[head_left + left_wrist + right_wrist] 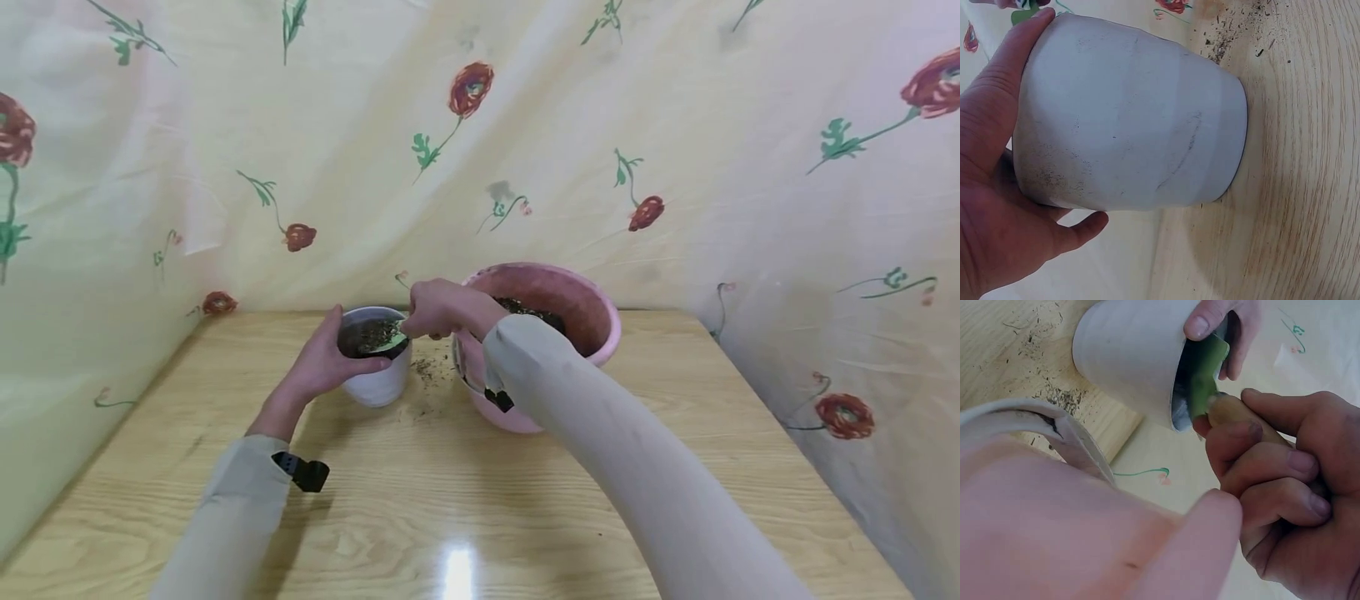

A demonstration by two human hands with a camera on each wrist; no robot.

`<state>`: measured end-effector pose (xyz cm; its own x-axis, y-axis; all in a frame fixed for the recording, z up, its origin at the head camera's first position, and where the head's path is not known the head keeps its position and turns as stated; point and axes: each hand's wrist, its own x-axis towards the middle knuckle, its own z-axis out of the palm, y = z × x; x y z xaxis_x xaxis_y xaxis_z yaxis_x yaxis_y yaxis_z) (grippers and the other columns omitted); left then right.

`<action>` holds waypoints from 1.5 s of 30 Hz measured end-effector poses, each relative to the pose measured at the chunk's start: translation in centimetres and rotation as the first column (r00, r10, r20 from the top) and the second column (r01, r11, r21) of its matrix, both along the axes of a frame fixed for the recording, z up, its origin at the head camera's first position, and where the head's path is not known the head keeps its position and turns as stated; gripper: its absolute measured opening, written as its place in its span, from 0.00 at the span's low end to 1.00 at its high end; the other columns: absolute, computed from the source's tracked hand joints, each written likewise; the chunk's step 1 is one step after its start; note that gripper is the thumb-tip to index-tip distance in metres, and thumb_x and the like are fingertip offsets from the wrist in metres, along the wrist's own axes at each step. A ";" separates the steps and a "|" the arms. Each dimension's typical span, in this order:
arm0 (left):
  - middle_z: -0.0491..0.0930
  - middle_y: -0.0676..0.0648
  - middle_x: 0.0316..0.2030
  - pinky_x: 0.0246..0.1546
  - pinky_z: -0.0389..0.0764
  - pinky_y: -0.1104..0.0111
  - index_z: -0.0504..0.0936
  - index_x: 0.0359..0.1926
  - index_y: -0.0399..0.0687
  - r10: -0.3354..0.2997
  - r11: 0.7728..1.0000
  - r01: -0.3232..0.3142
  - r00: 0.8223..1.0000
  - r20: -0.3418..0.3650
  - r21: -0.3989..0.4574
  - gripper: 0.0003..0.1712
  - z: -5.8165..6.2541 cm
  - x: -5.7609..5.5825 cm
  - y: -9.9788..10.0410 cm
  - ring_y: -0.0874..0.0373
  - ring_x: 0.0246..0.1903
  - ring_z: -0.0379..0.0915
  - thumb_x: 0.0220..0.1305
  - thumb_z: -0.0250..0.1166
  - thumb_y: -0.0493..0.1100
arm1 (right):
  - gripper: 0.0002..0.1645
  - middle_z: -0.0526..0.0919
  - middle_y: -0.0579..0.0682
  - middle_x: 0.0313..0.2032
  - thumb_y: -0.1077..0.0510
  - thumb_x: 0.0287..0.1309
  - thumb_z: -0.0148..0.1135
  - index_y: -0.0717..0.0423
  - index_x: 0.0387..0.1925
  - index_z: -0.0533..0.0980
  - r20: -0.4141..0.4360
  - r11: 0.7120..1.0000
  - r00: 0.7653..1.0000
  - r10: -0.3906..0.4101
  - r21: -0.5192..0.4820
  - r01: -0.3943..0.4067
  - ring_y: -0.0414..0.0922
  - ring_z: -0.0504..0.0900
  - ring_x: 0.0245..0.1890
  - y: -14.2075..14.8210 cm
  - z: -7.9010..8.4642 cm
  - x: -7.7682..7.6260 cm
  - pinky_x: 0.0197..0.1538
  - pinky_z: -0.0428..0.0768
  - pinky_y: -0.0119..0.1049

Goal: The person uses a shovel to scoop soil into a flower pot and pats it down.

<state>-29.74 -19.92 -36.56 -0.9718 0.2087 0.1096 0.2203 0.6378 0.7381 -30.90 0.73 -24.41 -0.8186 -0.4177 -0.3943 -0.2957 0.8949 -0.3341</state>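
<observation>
A white flowerpot stands on the table, with dark soil visible inside its mouth. My left hand holds it at the rim, the thumb on the near side; in the left wrist view the pot's side is smudged with dirt. My right hand grips a small garden trowel by its wooden handle. The trowel's green blade reaches into the mouth of the white pot. How deep its tip lies cannot be made out.
Right of the white pot stands a larger pink pot with dark soil in it, partly behind my right forearm. Crumbs of soil lie on the wooden table between the pots. A flowered curtain hangs behind and at both sides.
</observation>
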 end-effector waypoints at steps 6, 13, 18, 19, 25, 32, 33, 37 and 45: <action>0.39 0.34 0.74 0.68 0.51 0.44 0.30 0.75 0.40 -0.006 1.000 0.005 1.000 0.024 0.019 0.79 -0.1 0.1 0.1 0.38 0.72 0.40 0.42 0.75 0.67 | 0.22 0.55 0.44 0.12 0.62 0.58 0.52 0.47 0.12 0.58 0.105 0.998 0.993 -0.053 -0.020 0.055 0.38 0.50 0.13 0.1 0.4 0.1 0.19 0.53 0.31; 0.37 0.34 0.74 0.67 0.50 0.43 0.29 0.75 0.38 -0.015 1.000 0.015 0.999 0.028 -0.015 0.76 0.3 0.3 0.1 0.37 0.72 0.37 0.45 0.74 0.65 | 0.19 0.55 0.44 0.12 0.61 0.58 0.54 0.49 0.14 0.62 0.114 0.997 0.990 -0.080 0.008 0.080 0.38 0.51 0.13 0.2 0.4 0.2 0.19 0.53 0.31; 0.37 0.34 0.74 0.67 0.50 0.43 0.30 0.75 0.39 -0.015 0.999 0.016 0.999 0.033 -0.040 0.77 0.4 0.3 0.1 0.37 0.72 0.37 0.44 0.74 0.66 | 0.07 0.60 0.45 0.13 0.59 0.60 0.56 0.55 0.27 0.72 0.056 0.997 0.996 -0.066 0.046 0.063 0.38 0.55 0.13 0.2 0.2 0.5 0.19 0.57 0.30; 0.37 0.34 0.74 0.67 0.50 0.43 0.30 0.75 0.39 -0.014 0.999 0.015 0.999 0.037 -0.043 0.77 0.4 0.3 0.1 0.38 0.72 0.37 0.44 0.74 0.67 | 0.06 0.61 0.45 0.14 0.58 0.61 0.57 0.56 0.30 0.73 0.039 0.997 0.998 -0.058 0.062 0.055 0.38 0.57 0.13 0.1 0.2 0.5 0.19 0.58 0.30; 0.36 0.35 0.75 0.67 0.50 0.43 0.30 0.75 0.40 -0.017 0.999 0.019 0.999 0.048 -0.048 0.77 0.4 0.2 -0.1 0.38 0.73 0.35 0.44 0.73 0.69 | 0.11 0.66 0.45 0.15 0.52 0.66 0.55 0.55 0.33 0.73 -0.052 0.987 0.999 0.004 0.161 0.004 0.39 0.62 0.14 -0.1 0.1 0.7 0.20 0.63 0.30; 0.35 0.35 0.75 0.67 0.48 0.41 0.29 0.75 0.40 -0.031 0.998 0.033 0.998 0.053 -0.046 0.77 0.3 0.2 -0.2 0.37 0.73 0.34 0.45 0.73 0.67 | 0.18 0.67 0.43 0.14 0.49 0.65 0.56 0.52 0.21 0.71 -0.122 0.983 0.989 0.086 0.174 -0.064 0.38 0.65 0.15 0.4 0.5 1.1 0.20 0.65 0.29; 0.35 0.35 0.75 0.67 0.49 0.42 0.30 0.75 0.40 -0.033 0.998 0.035 0.998 0.048 -0.049 0.76 0.3 0.3 -0.2 0.37 0.73 0.34 0.45 0.73 0.67 | 0.19 0.67 0.43 0.14 0.49 0.65 0.56 0.51 0.20 0.71 -0.138 0.982 0.985 0.103 0.171 -0.079 0.38 0.65 0.15 0.6 0.7 1.2 0.21 0.65 0.29; 0.35 0.34 0.74 0.67 0.48 0.42 0.30 0.75 0.39 -0.034 0.997 0.036 0.999 0.032 -0.061 0.76 0.2 0.2 -0.3 0.37 0.72 0.34 0.46 0.72 0.68 | 0.19 0.66 0.41 0.15 0.48 0.65 0.57 0.50 0.19 0.72 -0.210 0.980 0.965 0.156 0.154 -0.125 0.38 0.65 0.17 1.5 1.2 1.6 0.25 0.66 0.30; 0.40 0.30 0.73 0.66 0.49 0.39 0.34 0.74 0.34 -0.029 0.992 0.020 0.997 -0.068 -0.121 0.73 0.2 0.5 -0.2 0.34 0.71 0.35 0.48 0.72 0.65 | 0.23 0.63 0.40 0.11 0.49 0.66 0.55 0.49 0.15 0.76 -0.314 0.975 0.923 0.222 0.091 -0.204 0.37 0.60 0.14 3.1 1.3 2.2 0.25 0.64 0.30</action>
<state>-29.28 -20.10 -36.36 -0.9572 0.2480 0.1493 0.2848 0.7148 0.6387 -28.70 3.78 -23.16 -0.7991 -0.5812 -0.1539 -0.5642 0.8133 -0.1420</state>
